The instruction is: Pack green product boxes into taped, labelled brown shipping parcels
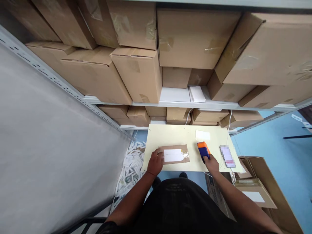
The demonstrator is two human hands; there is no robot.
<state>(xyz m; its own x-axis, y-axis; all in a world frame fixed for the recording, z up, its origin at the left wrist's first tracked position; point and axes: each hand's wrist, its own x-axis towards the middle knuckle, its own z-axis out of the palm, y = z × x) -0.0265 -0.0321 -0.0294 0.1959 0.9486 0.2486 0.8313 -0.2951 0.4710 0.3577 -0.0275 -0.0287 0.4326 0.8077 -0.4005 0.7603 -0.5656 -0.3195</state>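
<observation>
On the pale yellow table a flat brown cardboard parcel (187,156) lies with a white label on top and clear tape shining at its right end. My left hand (156,161) grips the parcel's left edge, fingers curled over the top. To the right, my right hand (211,163) is closed round the lower end of an orange and dark blue handheld device (203,151), whose exact kind I cannot make out. The device is apart from the parcel, its orange end pointing away from me. Beyond it lies a white paper slip (202,135).
A phone (227,156) with a blurred screen lies at the right of the table (170,135). Shelves (175,94) full of cardboard boxes rise behind. White paper scraps (131,162) cover the floor at left; an open carton (265,175) stands at right.
</observation>
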